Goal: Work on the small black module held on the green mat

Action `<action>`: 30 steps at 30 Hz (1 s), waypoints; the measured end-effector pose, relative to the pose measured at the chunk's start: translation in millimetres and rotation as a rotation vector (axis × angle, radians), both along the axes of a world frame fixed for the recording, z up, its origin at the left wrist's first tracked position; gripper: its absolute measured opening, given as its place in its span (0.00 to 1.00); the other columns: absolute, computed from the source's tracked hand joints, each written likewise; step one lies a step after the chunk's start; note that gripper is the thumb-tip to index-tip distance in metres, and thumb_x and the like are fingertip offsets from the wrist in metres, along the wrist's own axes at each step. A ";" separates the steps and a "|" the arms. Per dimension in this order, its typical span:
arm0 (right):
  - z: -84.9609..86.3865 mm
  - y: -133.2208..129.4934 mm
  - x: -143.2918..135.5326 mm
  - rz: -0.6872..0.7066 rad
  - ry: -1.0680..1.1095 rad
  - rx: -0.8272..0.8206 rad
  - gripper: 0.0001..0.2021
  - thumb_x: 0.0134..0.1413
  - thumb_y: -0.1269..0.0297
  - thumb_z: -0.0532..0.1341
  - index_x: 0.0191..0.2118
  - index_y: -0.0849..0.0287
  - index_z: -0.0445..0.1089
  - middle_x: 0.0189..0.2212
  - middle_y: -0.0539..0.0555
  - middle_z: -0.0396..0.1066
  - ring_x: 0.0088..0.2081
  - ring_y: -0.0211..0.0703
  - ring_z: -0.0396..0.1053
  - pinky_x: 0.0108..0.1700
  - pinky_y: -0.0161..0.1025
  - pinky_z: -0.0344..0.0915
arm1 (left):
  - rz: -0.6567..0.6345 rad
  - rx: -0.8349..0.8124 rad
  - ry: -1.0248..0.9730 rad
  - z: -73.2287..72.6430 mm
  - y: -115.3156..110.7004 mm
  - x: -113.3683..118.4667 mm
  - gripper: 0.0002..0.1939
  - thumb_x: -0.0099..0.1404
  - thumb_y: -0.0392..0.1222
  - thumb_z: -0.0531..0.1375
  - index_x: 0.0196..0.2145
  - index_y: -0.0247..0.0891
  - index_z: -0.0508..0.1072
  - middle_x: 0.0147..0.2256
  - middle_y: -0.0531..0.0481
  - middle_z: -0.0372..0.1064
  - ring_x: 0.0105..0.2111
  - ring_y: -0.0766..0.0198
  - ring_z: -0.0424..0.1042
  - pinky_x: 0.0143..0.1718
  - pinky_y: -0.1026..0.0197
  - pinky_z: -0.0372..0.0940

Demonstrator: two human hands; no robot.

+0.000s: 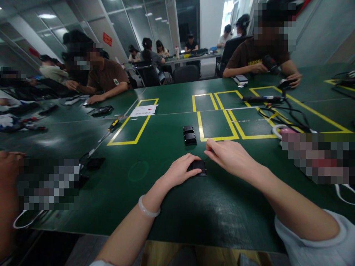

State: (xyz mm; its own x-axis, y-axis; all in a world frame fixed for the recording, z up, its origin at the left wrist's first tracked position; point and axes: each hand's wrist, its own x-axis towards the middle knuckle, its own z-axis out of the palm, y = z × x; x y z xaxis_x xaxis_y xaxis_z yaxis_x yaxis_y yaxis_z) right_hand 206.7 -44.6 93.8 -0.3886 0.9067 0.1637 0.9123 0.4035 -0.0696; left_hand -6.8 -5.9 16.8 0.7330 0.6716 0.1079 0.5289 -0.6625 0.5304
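Note:
A small black block [199, 167] lies on the green table [166, 199] in front of me. My left hand [184, 168] grips it from the left, thumb on the near side and fingers on the far side. Just right of the block, my right hand [222, 150] is closed in a pinch around a thin dark tool [206, 159], whose end points down toward the block's right edge. Beyond my hands sit two black blocks [189, 135], close together, with small bright spots at their corners.
Yellow tape [219, 139] marks rectangles farther back. A yellow-black screwdriver [113, 125] and a paper sheet [143, 111] lie left. Black cables [296, 111] and a tape roll [276, 131] are right. People sit across the table; a person's arm [8, 207] is at the left edge.

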 end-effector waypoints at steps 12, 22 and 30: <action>-0.4 -1.3 -2.4 0.006 0.074 -0.042 0.11 0.65 0.55 0.50 0.41 0.58 0.60 0.29 0.52 0.72 0.29 0.44 0.70 0.28 0.37 0.48 | -0.005 0.011 0.007 -1.7 0.5 0.1 0.17 0.68 0.50 0.58 0.52 0.42 0.67 0.47 0.47 0.67 0.47 0.56 0.69 0.49 0.55 0.65; -1.3 -3.7 -0.5 0.065 0.148 0.004 0.04 0.63 0.64 0.52 0.41 0.57 0.59 0.34 0.52 0.71 0.33 0.42 0.69 0.31 0.37 0.53 | -0.008 0.008 -0.009 -1.2 0.5 0.2 0.17 0.68 0.50 0.58 0.52 0.43 0.66 0.48 0.47 0.67 0.47 0.56 0.69 0.49 0.55 0.65; -2.9 0.1 -0.1 0.031 0.065 -0.030 0.06 0.65 0.63 0.49 0.42 0.57 0.60 0.30 0.52 0.72 0.31 0.44 0.70 0.28 0.37 0.49 | -0.009 0.006 -0.010 -1.5 0.3 -0.2 0.17 0.68 0.49 0.57 0.52 0.43 0.66 0.47 0.48 0.67 0.47 0.56 0.69 0.49 0.56 0.65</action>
